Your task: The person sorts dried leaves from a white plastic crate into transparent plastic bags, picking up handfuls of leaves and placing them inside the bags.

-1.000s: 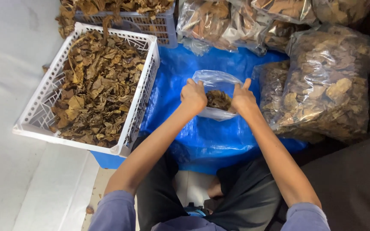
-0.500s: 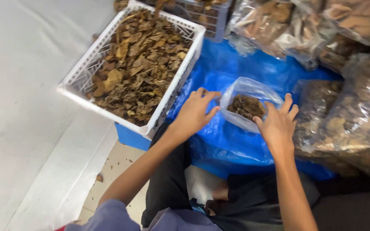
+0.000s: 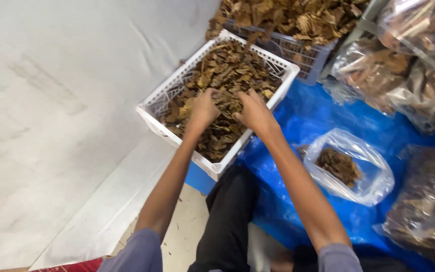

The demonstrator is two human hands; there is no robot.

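Observation:
A white slotted plastic basket (image 3: 163, 95) holds a heap of dry brown leaves (image 3: 227, 75). Both my hands are inside it. My left hand (image 3: 203, 108) presses down into the leaves with its fingers curled among them. My right hand (image 3: 254, 112) lies beside it, fingers also dug into the leaves. To the right, on a blue plastic sheet (image 3: 298, 126), an open clear plastic bag (image 3: 366, 179) lies with a small pile of the same brown leaves in it. No hand touches the bag.
A grey slotted basket (image 3: 303, 63) heaped with leaves stands behind the white one. Filled clear bags of leaves (image 3: 404, 65) are stacked at the right and lower right. White sheeting (image 3: 51, 126) covers the floor on the left. My dark-trousered legs are below.
Both hands have let go of the clear bag and moved left into the white basket. The bag now lies on the blue sheet. The view has swung toward the basket.

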